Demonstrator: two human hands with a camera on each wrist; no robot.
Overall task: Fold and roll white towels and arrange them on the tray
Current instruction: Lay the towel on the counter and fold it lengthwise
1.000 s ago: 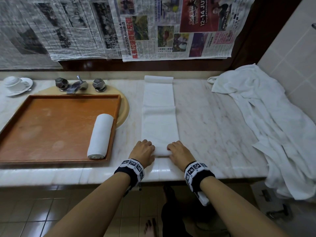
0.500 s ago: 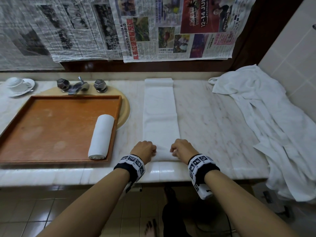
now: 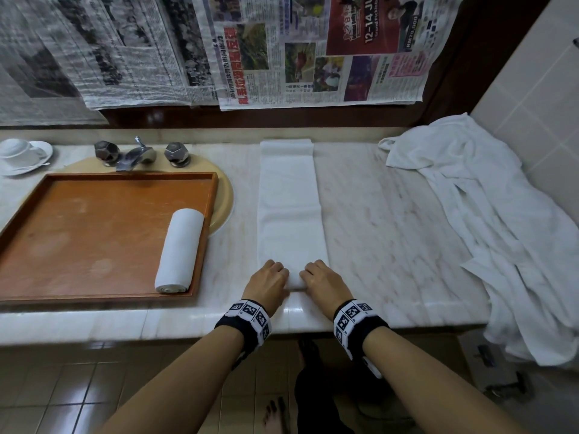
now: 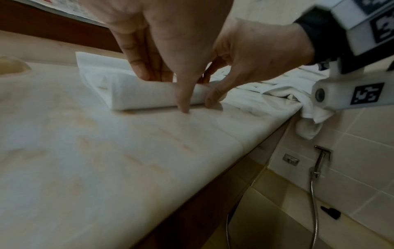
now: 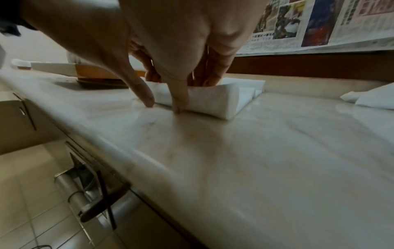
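A long folded white towel (image 3: 289,208) lies on the marble counter (image 3: 391,220), running from the back wall to the front edge. Its near end is turned into a small roll (image 4: 145,96) (image 5: 210,102). My left hand (image 3: 270,281) and right hand (image 3: 319,281) sit side by side on that roll, fingers curled over its top and thumbs behind it. A finished rolled towel (image 3: 180,250) lies in the right side of the orange wooden tray (image 3: 78,239).
A heap of loose white towels (image 3: 501,233) covers the right end of the counter and hangs over its edge. The tray rests over a sink with a tap (image 3: 138,155). A cup and saucer (image 3: 22,155) stand at the far left. Newspaper covers the wall.
Both hands have curled over the towel's near end and moved it a little away from the counter edge, so a small roll has formed under the fingers.
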